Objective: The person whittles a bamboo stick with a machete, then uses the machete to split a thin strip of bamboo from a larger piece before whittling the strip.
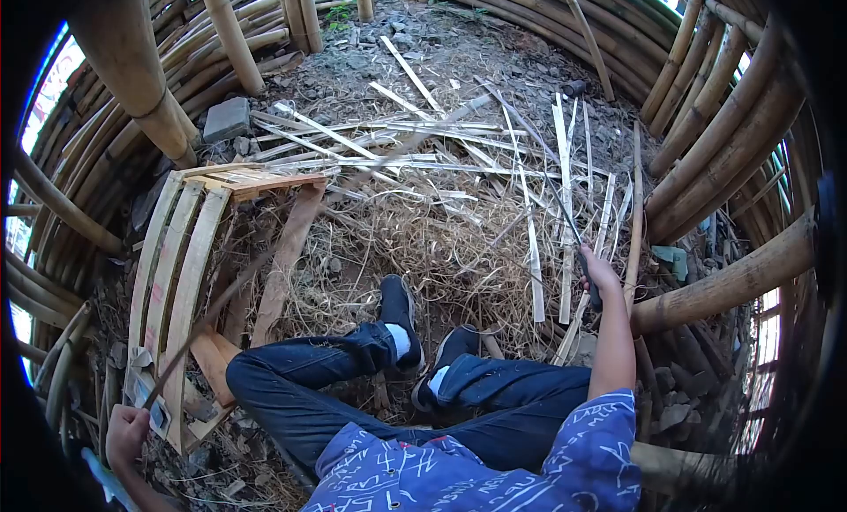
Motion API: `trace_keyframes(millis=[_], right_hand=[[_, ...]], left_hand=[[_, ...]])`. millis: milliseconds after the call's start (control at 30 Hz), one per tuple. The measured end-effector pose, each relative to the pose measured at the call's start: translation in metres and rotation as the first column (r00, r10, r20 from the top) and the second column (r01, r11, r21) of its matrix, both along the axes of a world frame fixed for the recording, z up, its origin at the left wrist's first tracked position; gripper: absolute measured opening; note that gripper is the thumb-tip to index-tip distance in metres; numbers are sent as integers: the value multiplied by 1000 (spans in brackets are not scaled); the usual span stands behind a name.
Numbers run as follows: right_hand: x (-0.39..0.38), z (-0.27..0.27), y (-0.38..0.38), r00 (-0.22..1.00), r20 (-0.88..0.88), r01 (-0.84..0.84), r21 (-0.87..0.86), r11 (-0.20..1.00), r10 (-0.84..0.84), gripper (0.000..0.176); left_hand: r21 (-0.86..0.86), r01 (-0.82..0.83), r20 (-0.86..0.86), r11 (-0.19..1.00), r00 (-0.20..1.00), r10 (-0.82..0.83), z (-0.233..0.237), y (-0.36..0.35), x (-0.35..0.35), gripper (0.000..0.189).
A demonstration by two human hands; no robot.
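Observation:
My left hand (128,434) is closed in a fist at the lower left, around the near end of a long, thin brownish strip (209,316). The strip slants up and to the right across the view, and its far part is blurred. Out to the right, my right hand (602,275) wraps around the dark handle of a long-bladed knife (569,216), whose narrow blade points up and away over the pale strips. Beside my left hand stands a slatted wooden crate (181,274), tipped on its side.
Pale split-bamboo strips (538,238) lie scattered ahead, with curly shavings (423,247) heaped before my feet. A grey block (227,120) sits at the upper left. Bamboo poles (715,172) wall in both sides, one thick pole (732,274) reaching in from the right. Rubble covers the ground.

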State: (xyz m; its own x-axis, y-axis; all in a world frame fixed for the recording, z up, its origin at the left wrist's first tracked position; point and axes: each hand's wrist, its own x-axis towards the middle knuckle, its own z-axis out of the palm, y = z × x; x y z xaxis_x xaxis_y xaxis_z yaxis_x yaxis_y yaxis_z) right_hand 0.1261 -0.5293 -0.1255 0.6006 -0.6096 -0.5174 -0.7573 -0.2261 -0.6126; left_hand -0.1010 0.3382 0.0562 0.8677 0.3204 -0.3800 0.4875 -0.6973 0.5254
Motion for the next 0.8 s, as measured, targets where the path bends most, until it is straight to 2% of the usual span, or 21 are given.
trace_keyframes(millis=[100, 167, 233, 267, 333, 433, 500, 567, 600, 700, 767, 800], right_hand=[[-9, 14, 7, 1000, 26, 2, -16, 1000, -1, 62], [-13, 30, 14, 993, 113, 37, 14, 999, -38, 62], [-15, 35, 16, 976, 216, 22, 48, 999, -32, 63], [-16, 39, 18, 966, 260, -2, 52, 999, -11, 61], [-20, 48, 23, 938, 345, -67, 66, 996, 40, 60], [-28, 75, 64, 904, 414, -131, 34, 991, 106, 61], [-34, 79, 85, 876, 440, -247, 53, 968, 199, 63], [-42, 82, 114, 829, 490, -356, 91, 930, 269, 65], [-46, 84, 130, 801, 480, -413, 11, 911, 358, 65], [-57, 75, 182, 748, 524, -508, 54, 860, 408, 59], [-65, 62, 215, 696, 520, -567, -25, 823, 495, 53], [-71, 55, 232, 701, 498, -590, 3, 808, 510, 50]], left_hand=[[-6, -76, -84, 997, 994, 75, 11, -6, 14, 60], [49, -108, -97, 993, 989, 113, 16, -25, 32, 61], [190, -89, 75, 978, 994, 76, 11, -40, 53, 60], [193, -98, 74, 976, 994, 85, 3, -50, 60, 60], [288, -95, 218, 953, 976, 31, -8, -73, 71, 60], [330, -35, 135, 943, 991, -11, 9, -110, 81, 58], [336, -10, 95, 942, 995, -23, 1, -108, 77, 55], [214, 55, 52, 975, 996, -68, -10, -111, 72, 52], [353, 102, -10, 930, 994, -105, 4, -136, 77, 49], [267, 100, 60, 958, 991, -120, -2, -176, 79, 49], [319, 123, 40, 940, 989, -143, -6, -204, 83, 49], [367, 149, 18, 918, 986, -167, -9, -216, 85, 49]])
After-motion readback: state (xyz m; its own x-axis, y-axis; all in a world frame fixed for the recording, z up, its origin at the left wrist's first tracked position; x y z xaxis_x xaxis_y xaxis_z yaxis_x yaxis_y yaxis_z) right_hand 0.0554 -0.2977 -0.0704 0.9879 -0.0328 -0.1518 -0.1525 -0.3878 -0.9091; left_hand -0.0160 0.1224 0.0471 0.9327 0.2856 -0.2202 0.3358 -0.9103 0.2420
